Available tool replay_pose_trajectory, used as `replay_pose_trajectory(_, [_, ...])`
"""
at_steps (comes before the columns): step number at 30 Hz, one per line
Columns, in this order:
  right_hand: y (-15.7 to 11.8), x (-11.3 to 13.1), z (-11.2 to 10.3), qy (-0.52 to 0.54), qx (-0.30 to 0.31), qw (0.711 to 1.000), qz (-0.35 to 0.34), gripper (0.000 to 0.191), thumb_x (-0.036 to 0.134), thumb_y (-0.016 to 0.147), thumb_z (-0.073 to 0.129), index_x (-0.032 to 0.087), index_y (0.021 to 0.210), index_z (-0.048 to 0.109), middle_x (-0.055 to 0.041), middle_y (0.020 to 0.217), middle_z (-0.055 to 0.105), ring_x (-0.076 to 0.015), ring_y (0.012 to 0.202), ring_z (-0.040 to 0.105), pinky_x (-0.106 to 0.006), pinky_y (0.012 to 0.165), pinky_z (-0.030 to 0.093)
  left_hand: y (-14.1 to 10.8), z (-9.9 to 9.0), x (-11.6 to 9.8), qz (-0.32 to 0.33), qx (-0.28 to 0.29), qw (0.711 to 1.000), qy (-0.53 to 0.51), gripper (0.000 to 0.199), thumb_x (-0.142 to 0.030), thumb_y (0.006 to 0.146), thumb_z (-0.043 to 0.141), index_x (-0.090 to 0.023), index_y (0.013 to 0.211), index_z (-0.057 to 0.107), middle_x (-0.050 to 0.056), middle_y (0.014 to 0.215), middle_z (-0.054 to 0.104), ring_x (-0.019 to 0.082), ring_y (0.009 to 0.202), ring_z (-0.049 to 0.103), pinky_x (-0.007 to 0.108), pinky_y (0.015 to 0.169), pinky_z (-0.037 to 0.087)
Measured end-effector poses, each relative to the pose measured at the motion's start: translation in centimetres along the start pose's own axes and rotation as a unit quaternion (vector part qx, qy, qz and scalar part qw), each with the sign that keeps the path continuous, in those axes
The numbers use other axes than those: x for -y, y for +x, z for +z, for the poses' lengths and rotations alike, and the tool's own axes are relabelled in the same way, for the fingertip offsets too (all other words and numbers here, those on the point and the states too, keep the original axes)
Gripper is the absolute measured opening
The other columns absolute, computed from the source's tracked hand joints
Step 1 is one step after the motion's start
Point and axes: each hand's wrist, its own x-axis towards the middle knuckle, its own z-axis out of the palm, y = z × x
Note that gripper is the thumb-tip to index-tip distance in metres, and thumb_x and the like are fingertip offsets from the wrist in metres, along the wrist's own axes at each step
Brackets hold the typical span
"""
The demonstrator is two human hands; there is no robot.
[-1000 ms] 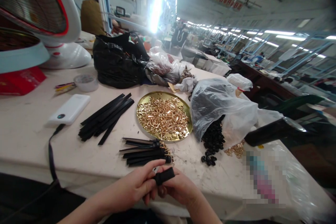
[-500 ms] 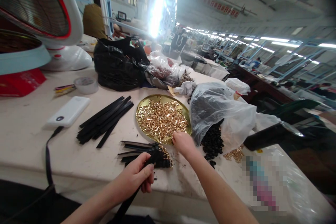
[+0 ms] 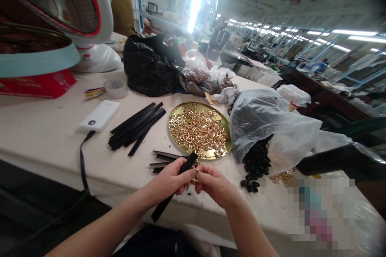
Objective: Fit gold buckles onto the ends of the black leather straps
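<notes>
A black strap [image 3: 164,208] is gripped in my left hand [image 3: 174,178], its upper end sticking up past the fingers. My right hand [image 3: 211,182] pinches a small gold buckle [image 3: 196,174] right beside the left fingertips, and the two hands nearly touch. Just beyond them lies a round gold tray [image 3: 181,108] heaped with gold buckles [image 3: 200,130]. Partly hidden behind my left hand is a bunch of black straps [image 3: 159,162]. More loose black straps [image 3: 135,128] lie to the left of the tray.
On the left are a white power bank [image 3: 101,115] with a cable, a tape roll [image 3: 116,87] and a fan [image 3: 96,58]. A black bag [image 3: 150,66] stands at the back. Right of the tray, a plastic bag [image 3: 259,116] spills black pieces [image 3: 256,164]. A person [image 3: 122,12] is far back.
My right hand has come back from the tray's edge to my left hand with a gold buckle. My left hand has lifted the strap's end upward. The view has shifted slightly.
</notes>
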Motion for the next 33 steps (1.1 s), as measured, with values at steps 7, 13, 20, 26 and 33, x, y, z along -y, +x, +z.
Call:
replay_pose_trajectory(7, [0.8,-1.6,1.2,-0.070,-0.093,0.989,-0.086,0.021,0.037,0.073,0.059,0.018,0.077,0.055,0.0031,0.064,0.054,-0.0082,0.052,0.047,-0.024,0.054,0.039,-0.5,0.0,1.8,-0.023,-0.041,0.998,-0.036,0.030,-0.043,0.075,0.055,-0.015,0.081,0.045,-0.007,0.055,0.047,0.003,0.040,0.039,0.015,0.037,0.028])
replay_pose_trajectory(13, [0.1,-2.2,2.3,-0.076,-0.142,0.976,-0.146,0.030,0.037,0.071,0.061,0.020,0.096,0.056,-0.0003,0.075,0.059,-0.0116,0.061,0.051,-0.028,0.059,0.043,-0.2,0.6,2.1,-0.013,-0.074,0.997,-0.022,0.028,-0.042,0.077,0.050,-0.014,0.081,0.048,-0.007,0.055,0.046,0.003,0.038,0.036,0.015,0.036,0.026])
replay_pose_trajectory(20, [0.5,-3.1,2.1,0.030,-0.191,0.973,-0.130,0.017,0.030,0.070,0.065,0.019,0.081,0.061,0.0029,0.066,0.057,-0.0090,0.057,0.049,-0.025,0.057,0.042,-0.6,0.6,2.2,0.045,-0.097,0.984,0.140,0.024,-0.040,0.078,0.049,-0.016,0.080,0.047,-0.005,0.062,0.052,0.006,0.044,0.044,0.018,0.041,0.035])
replay_pose_trajectory(26, [0.1,-2.3,1.4,0.137,-0.198,0.964,-0.111,0.028,0.028,0.065,0.069,0.022,0.090,0.060,0.0028,0.072,0.056,-0.0069,0.054,0.047,-0.021,0.053,0.043,-1.0,0.0,2.6,-0.003,-0.053,0.995,0.089,0.023,-0.041,0.084,0.034,-0.019,0.083,0.039,-0.006,0.060,0.051,0.005,0.037,0.041,0.016,0.036,0.031])
replay_pose_trajectory(33, [0.2,-3.1,1.4,0.136,-0.185,0.970,-0.085,0.025,0.029,0.062,0.071,0.021,0.085,0.063,0.0020,0.074,0.058,-0.0064,0.053,0.047,-0.021,0.050,0.042,-1.8,0.0,1.8,-0.049,0.025,0.985,0.162,0.021,-0.038,0.082,0.037,-0.019,0.077,0.043,-0.006,0.059,0.048,0.005,0.040,0.041,0.016,0.038,0.033])
